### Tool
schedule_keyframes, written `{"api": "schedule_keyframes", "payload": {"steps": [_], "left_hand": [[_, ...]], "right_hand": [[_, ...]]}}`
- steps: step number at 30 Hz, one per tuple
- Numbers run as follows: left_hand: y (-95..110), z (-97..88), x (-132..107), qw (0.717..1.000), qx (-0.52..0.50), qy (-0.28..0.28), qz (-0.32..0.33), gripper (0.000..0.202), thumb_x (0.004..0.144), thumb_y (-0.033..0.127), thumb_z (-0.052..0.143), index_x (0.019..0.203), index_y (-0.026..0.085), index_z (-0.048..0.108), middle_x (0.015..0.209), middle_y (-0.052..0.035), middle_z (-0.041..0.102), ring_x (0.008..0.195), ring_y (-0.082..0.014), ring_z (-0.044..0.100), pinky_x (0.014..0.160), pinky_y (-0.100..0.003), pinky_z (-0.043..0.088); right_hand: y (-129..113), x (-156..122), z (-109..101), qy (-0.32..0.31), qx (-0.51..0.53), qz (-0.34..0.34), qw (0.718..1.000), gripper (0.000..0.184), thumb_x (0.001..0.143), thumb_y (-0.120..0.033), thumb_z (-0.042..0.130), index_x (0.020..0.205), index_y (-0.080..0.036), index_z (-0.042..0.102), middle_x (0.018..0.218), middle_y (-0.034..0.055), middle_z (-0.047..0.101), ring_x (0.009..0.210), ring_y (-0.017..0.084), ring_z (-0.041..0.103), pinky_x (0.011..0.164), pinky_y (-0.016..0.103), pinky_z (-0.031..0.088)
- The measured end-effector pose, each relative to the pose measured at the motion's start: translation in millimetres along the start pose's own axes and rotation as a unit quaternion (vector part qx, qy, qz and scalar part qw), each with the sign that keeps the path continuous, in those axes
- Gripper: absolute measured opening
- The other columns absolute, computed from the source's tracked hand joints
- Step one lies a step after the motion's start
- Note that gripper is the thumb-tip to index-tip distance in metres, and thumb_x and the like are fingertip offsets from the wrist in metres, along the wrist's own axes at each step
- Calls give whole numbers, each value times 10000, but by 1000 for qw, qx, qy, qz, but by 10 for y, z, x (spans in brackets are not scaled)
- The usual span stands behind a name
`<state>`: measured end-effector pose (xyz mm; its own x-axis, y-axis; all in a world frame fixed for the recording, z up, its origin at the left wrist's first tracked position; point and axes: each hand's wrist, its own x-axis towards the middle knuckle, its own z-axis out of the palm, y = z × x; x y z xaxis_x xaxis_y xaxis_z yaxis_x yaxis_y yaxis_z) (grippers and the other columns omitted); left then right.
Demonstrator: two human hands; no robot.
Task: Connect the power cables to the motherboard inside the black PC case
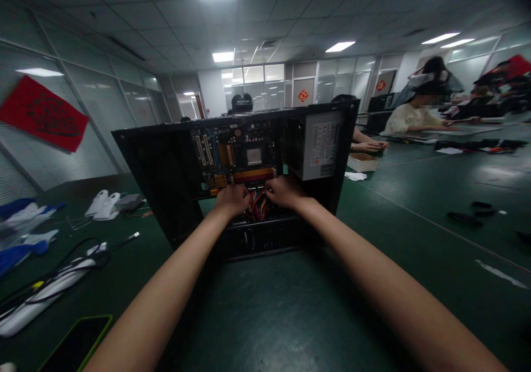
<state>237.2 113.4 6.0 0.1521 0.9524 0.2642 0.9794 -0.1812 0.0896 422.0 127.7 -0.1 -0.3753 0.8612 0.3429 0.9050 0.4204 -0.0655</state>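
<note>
A black computer case (166,184) lies on its side edge before me with its open side facing me. Inside, a motherboard (244,149) carries a pale square chip and orange and red slots, and a silver power supply (323,145) sits at the right. Both of my hands reach into the lower middle of the case. My left hand (233,197) is closed at the left of a bundle of coloured cables (259,206). Closed on the bundle's other side is my right hand (284,190). The fingertips touch the cables, though their exact grip is partly hidden.
On the green table (257,311) at left lie a white power strip (53,294) with black cords, a phone (77,344), and white gloves (103,205). A small box (362,162) stands right of the case. Other people sit across the table.
</note>
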Motion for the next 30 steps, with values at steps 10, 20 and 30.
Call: {"api": "schedule_keyframes", "payload": {"steps": [10,20,30], "left_hand": [[6,8,19,1000,11,0,-5,347,877,467,497,986,296,778,1015,-82,766,989,-310,709,825,-395,547],[-36,13,-10,1000,-3,-4,21,410,950,408,385,997,257,763,1011,-95,759,966,-278,714,805,-354,536],[-11,21,25,999,30,5,29,451,970,441,364,1041,246,764,1030,-107,759,975,-275,710,807,-346,529]], "right_hand": [[0,7,7,8,4,8,1000,261,915,-287,546,1029,-205,766,1019,90,771,937,234,708,726,270,474],[-14,-9,-8,11,24,14,1000,274,939,-289,523,1040,-196,759,1023,91,772,924,217,709,709,258,452],[16,15,18,23,26,0,999,261,920,-285,524,1000,-197,757,1001,80,770,908,209,698,700,259,436]]}}
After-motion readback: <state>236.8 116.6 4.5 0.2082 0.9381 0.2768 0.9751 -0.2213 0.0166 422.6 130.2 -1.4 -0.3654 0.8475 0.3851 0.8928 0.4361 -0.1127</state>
